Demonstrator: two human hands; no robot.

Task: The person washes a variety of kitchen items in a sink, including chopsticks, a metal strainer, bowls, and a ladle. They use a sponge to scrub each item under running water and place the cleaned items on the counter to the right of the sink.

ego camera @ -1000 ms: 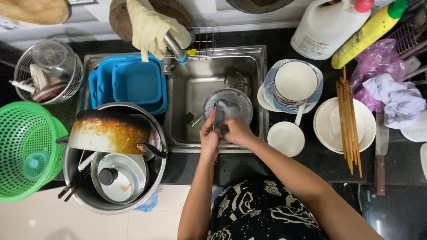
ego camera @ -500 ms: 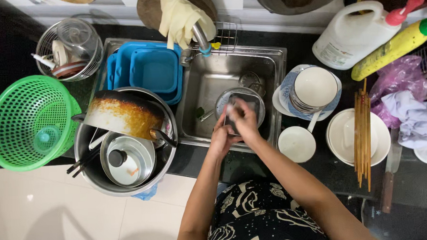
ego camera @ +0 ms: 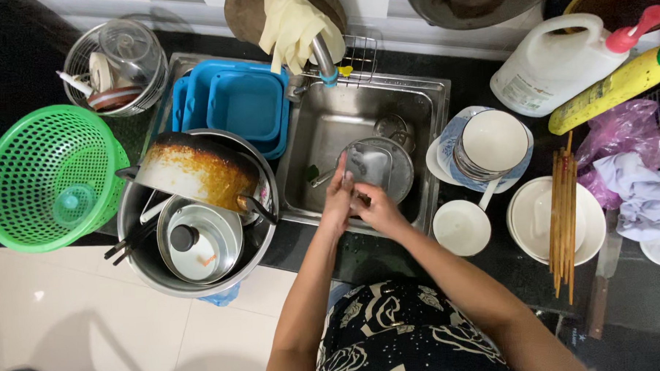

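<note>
a small flat steel utensil (ego camera: 366,164) is gripped by both the left hand (ego camera: 338,200) and right hand (ego camera: 375,209), closed around it, over the stainless sink (ego camera: 328,127) at the bench's front edge so drips are caught

The top edge cut off the dark pan (ego camera: 477,1) at far right; what the fingers (ego camera: 347,183) gripped was too blurred to tell.
</note>
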